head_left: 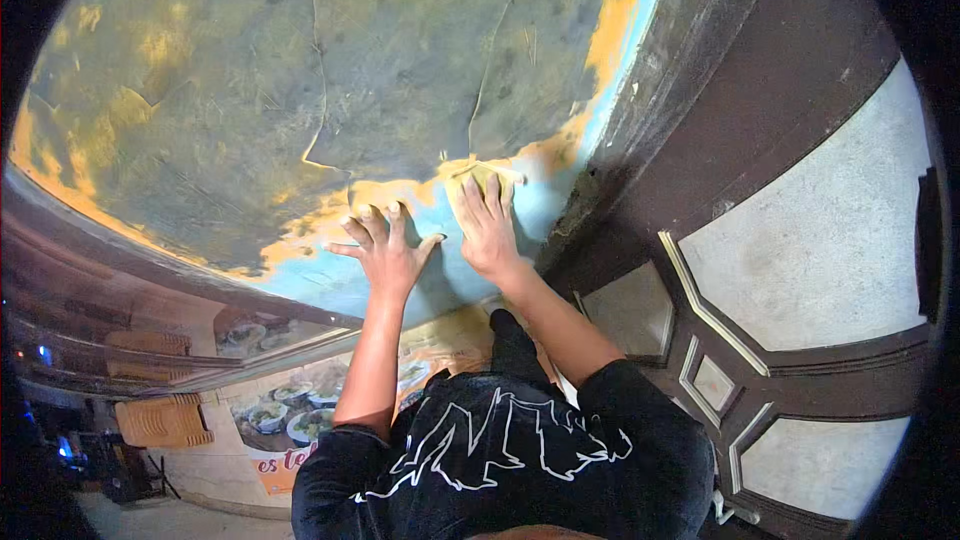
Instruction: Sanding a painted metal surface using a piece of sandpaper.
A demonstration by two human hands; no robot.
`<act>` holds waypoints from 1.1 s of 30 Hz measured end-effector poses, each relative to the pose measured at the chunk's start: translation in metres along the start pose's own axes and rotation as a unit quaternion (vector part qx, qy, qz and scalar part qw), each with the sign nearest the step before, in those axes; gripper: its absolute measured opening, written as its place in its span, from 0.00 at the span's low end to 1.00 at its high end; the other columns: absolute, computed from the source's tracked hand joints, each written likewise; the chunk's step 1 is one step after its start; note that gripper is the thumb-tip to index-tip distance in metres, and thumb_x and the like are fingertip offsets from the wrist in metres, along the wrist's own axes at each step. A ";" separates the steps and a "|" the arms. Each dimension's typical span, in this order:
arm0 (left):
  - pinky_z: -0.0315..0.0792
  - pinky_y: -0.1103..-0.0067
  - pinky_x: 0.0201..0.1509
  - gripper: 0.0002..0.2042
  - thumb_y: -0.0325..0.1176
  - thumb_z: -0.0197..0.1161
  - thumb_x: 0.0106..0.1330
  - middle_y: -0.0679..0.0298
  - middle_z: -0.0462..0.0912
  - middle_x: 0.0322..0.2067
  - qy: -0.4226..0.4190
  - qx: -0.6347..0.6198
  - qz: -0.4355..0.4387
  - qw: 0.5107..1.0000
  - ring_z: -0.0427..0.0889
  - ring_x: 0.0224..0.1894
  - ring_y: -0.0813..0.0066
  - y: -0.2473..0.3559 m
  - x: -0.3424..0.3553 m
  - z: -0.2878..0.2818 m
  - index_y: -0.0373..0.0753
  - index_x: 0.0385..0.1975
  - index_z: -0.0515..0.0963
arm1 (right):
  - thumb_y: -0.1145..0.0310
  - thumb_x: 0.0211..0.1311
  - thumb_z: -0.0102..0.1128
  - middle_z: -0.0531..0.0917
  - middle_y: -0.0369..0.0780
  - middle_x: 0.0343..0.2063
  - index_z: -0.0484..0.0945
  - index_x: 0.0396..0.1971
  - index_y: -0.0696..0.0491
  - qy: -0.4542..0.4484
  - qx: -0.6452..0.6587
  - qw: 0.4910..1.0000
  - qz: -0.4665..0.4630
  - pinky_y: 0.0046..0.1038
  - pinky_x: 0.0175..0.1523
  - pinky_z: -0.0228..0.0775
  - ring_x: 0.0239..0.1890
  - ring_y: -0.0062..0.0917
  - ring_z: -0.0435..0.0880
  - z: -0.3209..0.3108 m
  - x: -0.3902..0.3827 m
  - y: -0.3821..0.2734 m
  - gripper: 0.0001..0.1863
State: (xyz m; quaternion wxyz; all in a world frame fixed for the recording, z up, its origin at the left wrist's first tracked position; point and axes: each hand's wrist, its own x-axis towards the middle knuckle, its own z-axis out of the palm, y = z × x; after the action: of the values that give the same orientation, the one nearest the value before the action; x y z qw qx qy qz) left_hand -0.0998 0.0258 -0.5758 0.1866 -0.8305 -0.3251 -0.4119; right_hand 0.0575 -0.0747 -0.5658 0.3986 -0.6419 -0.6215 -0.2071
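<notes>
My left hand point(383, 252) lies against the wall point(410, 70) with its fingers spread, holding nothing. To its right, my right hand point(486, 230) presses a pale yellow sheet or pad point(463, 192) to the wall under its fingers. Whether that piece is cloth or sandpaper I cannot tell. The wall has a worn grey-green surface with thin cracks and orange patches. Along its lower edge runs a light blue band point(330, 280), where the left palm rests. The yellow piece touches the border between the orange and the blue.
On the right stands a dark brown door or panelled frame with white panels point(800, 230). A dark trim point(650, 130) borders the wall. Low on the left are a banner with food pictures point(275, 425) and an orange-brown slatted plastic item point(165, 422), with dark objects behind.
</notes>
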 end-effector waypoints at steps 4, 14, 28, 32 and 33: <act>0.14 0.32 0.57 0.57 0.70 0.65 0.40 0.57 0.24 0.72 0.012 0.000 0.004 1.000 0.18 0.72 0.46 0.000 0.000 0.009 0.57 0.72 0.45 | 0.76 0.50 0.52 0.66 0.50 0.61 0.67 0.58 0.59 -0.106 -0.001 0.994 -0.002 0.64 0.65 0.42 0.64 0.58 0.57 0.025 -0.035 0.005 0.29; 0.15 0.32 0.57 0.47 0.63 0.70 0.40 0.58 0.28 0.73 0.004 0.003 -0.003 1.000 0.19 0.72 0.46 -0.001 -0.003 0.010 0.57 0.66 0.62 | 0.73 0.52 0.54 0.66 0.40 0.64 0.68 0.60 0.54 -0.108 -0.029 0.993 -0.023 0.59 0.67 0.43 0.65 0.44 0.61 0.018 -0.028 -0.013 0.30; 0.17 0.30 0.55 0.52 0.65 0.70 0.40 0.52 0.24 0.72 -0.031 -0.013 -0.027 0.999 0.18 0.69 0.34 0.004 -0.001 0.005 0.52 0.68 0.57 | 0.74 0.48 0.54 0.65 0.49 0.61 0.65 0.60 0.59 -0.049 -0.032 0.998 0.013 0.62 0.67 0.39 0.65 0.56 0.55 -0.001 -0.005 0.009 0.33; 0.18 0.26 0.50 0.61 0.64 0.72 0.39 0.45 0.20 0.70 -0.048 -0.023 -0.032 0.998 0.14 0.63 0.18 0.035 0.016 0.008 0.45 0.71 0.44 | 0.74 0.52 0.52 0.66 0.43 0.63 0.67 0.61 0.54 -0.053 -0.052 0.997 0.036 0.58 0.68 0.42 0.66 0.48 0.58 0.002 -0.022 0.015 0.31; 0.18 0.26 0.50 0.61 0.65 0.72 0.39 0.44 0.19 0.70 -0.046 -0.016 -0.035 0.998 0.14 0.63 0.18 0.038 0.018 0.009 0.45 0.71 0.44 | 0.74 0.52 0.52 0.67 0.43 0.63 0.66 0.62 0.53 -0.070 -0.050 0.996 0.026 0.58 0.67 0.42 0.66 0.49 0.58 0.011 -0.041 0.026 0.31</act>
State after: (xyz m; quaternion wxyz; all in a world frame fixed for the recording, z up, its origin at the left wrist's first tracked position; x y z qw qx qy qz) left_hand -0.0599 0.0103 -0.5687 0.1437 -0.8396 -0.3552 -0.3850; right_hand 0.0744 -0.0900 -0.6102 0.3267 -0.6898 -0.6198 -0.1823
